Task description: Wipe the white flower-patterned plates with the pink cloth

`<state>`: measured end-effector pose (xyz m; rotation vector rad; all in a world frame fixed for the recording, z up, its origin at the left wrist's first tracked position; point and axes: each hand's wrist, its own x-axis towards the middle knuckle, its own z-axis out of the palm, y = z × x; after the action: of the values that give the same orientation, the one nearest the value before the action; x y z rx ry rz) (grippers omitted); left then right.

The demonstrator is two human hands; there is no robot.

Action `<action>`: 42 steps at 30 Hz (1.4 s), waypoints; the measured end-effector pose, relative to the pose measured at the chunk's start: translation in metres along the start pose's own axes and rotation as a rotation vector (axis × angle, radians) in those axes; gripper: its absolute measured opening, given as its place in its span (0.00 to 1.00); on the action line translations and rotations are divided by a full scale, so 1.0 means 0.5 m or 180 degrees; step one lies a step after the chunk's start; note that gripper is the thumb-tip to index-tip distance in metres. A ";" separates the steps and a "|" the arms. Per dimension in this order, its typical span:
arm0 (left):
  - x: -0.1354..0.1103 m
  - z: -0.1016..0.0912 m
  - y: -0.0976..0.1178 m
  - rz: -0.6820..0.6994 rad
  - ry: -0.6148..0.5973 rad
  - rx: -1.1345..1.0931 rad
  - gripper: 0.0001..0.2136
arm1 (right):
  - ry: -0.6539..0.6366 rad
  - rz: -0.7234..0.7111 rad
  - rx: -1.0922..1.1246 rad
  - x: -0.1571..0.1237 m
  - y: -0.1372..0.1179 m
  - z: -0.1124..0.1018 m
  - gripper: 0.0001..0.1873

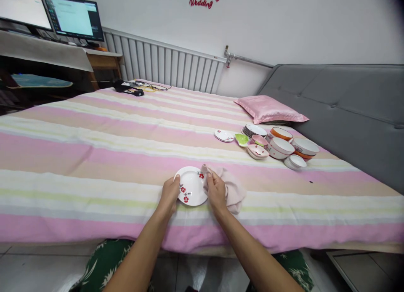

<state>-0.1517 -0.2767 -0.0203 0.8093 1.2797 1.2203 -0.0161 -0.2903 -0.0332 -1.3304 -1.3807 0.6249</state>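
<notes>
A white plate with red flowers is held over the near edge of the bed, its face turned up toward me. My left hand is closed on its left rim, thumb on top. At the right rim my right hand pinches a pale pink cloth against the plate. Part of the cloth hangs to the right of that hand, onto the bedspread. The fingers beneath the plate are hidden.
On the striped bedspread, right of centre, are small flowered plates, a green leaf-shaped dish, a pink dish, a plate stack and several bowls. Behind them lies a pink pillow by a grey headboard.
</notes>
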 end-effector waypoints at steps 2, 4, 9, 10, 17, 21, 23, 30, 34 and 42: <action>0.002 0.000 -0.002 -0.0010 -0.0068 -0.0057 0.13 | -0.0237 -0.0277 -0.0054 -0.021 -0.018 -0.001 0.21; 0.003 0.000 -0.003 -0.0026 -0.0095 -0.0109 0.14 | -0.0681 -0.0610 -0.0372 -0.040 -0.028 -0.002 0.19; 0.001 -0.001 0.006 -0.0146 -0.0026 -0.0203 0.16 | -0.1364 -0.1117 -0.1045 -0.064 -0.029 -0.011 0.20; 0.000 -0.001 0.007 -0.0168 -0.0026 -0.0220 0.16 | -0.1436 -0.1190 -0.1133 -0.064 -0.030 -0.016 0.20; 0.003 -0.001 0.005 -0.0241 -0.0079 -0.0345 0.17 | -0.2189 -0.1534 -0.1677 -0.054 -0.057 -0.050 0.22; 0.005 0.003 0.003 -0.0256 -0.0073 -0.0427 0.15 | -0.2445 -0.1407 -0.2019 -0.042 -0.055 -0.036 0.27; 0.006 0.005 0.002 -0.0253 -0.0068 -0.0455 0.15 | -0.2459 -0.1369 -0.2120 -0.033 -0.050 -0.024 0.28; 0.014 0.002 -0.006 -0.0303 -0.0101 -0.0450 0.17 | -0.2353 -0.1049 -0.2227 -0.001 -0.044 0.002 0.31; 0.013 0.002 -0.003 -0.0429 -0.0137 -0.0411 0.18 | -0.2206 -0.0848 -0.2266 0.009 -0.037 0.004 0.32; 0.002 0.004 0.010 -0.0615 -0.0060 -0.0372 0.17 | -0.1819 -0.0358 -0.2508 -0.007 -0.032 -0.006 0.35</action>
<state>-0.1510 -0.2742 -0.0156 0.5971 1.2294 1.1184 -0.0198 -0.2984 -0.0190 -1.7324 -2.3061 0.4001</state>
